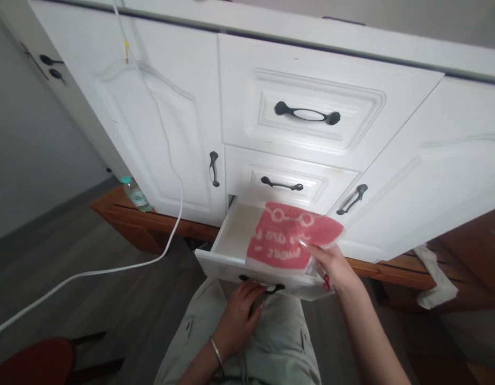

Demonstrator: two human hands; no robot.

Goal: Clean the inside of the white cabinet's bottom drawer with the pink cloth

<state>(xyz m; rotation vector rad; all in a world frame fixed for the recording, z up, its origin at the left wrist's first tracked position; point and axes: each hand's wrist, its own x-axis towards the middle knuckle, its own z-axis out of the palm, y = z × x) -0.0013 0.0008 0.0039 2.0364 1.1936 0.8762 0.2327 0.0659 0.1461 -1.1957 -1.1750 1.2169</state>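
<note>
A white drawer (223, 266), the lowest in the middle column, is pulled out toward my legs. My left hand (240, 315) is at its front, fingers curled over the left part of the dark drawer handle (275, 289). Over the drawer's right side, my right hand (330, 263) pinches the edge of a red and clear plastic bag (281, 235) with pale lettering that reads mirrored. Below those fingers shows a small red thing I cannot make out. The bag hides much of the drawer's inside.
Two closed drawers with dark handles (281, 184) sit above, flanked by cupboard doors (163, 123). A white cable (167, 144) hangs down on the left. A water bottle (137, 195) stands at the left, a white cloth (435, 280) hangs right, and a red stool (35, 361) is at lower left.
</note>
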